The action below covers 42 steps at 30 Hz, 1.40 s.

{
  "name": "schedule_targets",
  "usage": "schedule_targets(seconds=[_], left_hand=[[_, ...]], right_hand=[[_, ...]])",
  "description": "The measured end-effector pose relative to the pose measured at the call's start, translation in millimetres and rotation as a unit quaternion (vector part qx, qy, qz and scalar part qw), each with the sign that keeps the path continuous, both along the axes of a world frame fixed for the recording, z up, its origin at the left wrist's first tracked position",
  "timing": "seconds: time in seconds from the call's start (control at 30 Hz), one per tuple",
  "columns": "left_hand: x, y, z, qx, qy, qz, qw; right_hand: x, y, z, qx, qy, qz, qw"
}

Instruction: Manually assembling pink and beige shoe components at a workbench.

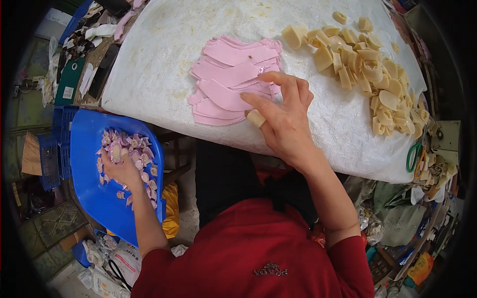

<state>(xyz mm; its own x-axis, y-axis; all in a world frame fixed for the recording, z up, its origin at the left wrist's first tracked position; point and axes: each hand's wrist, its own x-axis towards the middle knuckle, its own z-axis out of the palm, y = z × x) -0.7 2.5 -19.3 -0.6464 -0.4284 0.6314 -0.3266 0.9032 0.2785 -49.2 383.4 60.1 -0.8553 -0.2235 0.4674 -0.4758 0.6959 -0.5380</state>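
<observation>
My left hand (121,169) reaches into a blue plastic tray (94,198) at the left. Its fingers curve about a small purple and beige piece (116,152), amid a heap of similar small pieces (141,149). Over the white-covered table, my right hand (285,111) has its thumb and fingers apart, with a pale tape band round one digit. Its fingertips hover at or touch the right side of a pile of pink curved fabric strips (226,94), stacked in overlapping layers. Whether they touch the strips is hard to tell.
Many cream-coloured curved pieces (367,69) are heaped at the table's right. Green-handled scissors (413,158) hang by the right edge. Blue crates (49,159) stand beyond the tray, a yellow bag (171,211) beside it. Bags and scraps crowd the floor.
</observation>
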Motion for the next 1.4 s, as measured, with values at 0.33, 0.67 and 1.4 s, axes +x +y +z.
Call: schedule_targets(seconds=[0.33, 0.67, 1.4], left_hand=[[-28.8, 152.5, 56.7, 0.167, 0.032, -0.444, 0.880], [-25.5, 191.9, 48.4, 0.056, -0.048, -0.475, 0.877], [-31.8, 298.9, 68.8, 0.798, -0.157, -0.491, 0.312]], right_hand=[[-14.5, -16.5, -13.5, 0.086, 0.041, -0.035, 0.995], [-4.0, 11.6, -14.4, -0.090, 0.024, -0.096, 0.991], [-11.6, 146.8, -14.7, 0.138, 0.150, -0.321, 0.925]])
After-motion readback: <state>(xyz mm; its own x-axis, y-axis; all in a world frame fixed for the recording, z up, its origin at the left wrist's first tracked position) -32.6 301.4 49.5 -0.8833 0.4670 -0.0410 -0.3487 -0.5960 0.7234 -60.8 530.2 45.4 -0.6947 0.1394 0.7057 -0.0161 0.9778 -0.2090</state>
